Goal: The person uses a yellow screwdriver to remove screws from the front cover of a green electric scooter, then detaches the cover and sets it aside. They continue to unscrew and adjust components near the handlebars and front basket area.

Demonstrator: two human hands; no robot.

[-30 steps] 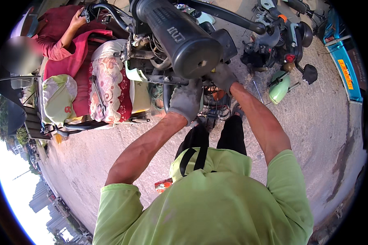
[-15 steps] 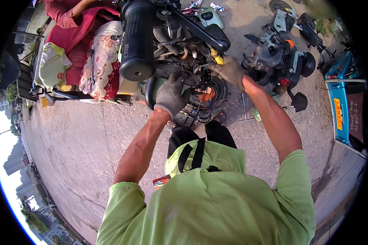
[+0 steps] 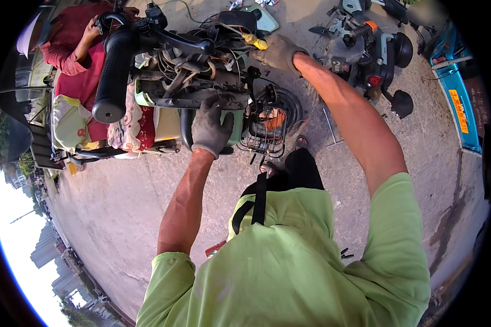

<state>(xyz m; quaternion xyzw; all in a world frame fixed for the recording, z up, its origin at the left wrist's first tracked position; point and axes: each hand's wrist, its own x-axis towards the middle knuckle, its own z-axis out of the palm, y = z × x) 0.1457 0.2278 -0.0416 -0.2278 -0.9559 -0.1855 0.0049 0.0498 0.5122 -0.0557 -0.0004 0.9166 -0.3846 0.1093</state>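
An electric scooter with its front stripped open [image 3: 174, 101] lies before me, its wires and frame bared. My left hand [image 3: 213, 128], in a grey work glove, has its fingers bent over the near edge of a dark frame bar [image 3: 163, 102]; the fingertips are partly hidden. Beyond it to the right, my gloved right hand [image 3: 278, 53] is closed at the end of a yellow handle-shaped piece [image 3: 255, 41] beside the wiring; its exact kind is unclear. A black handlebar grip [image 3: 114, 82] stands up close to the camera on the left.
A person in a red sleeve [image 3: 73, 60] is at the far left, by a cart with patterned cloths [image 3: 128, 128]. Another partly dismantled scooter [image 3: 365, 60] stands right. A T-shaped tool [image 3: 331, 128] lies on the ground. A blue vehicle [image 3: 457, 92] is at the right edge.
The view has shifted, and the handlebar grip now sits farther left. My right hand moved up and left with the yellow piece. My left hand came down slightly to the frame bar's near edge.
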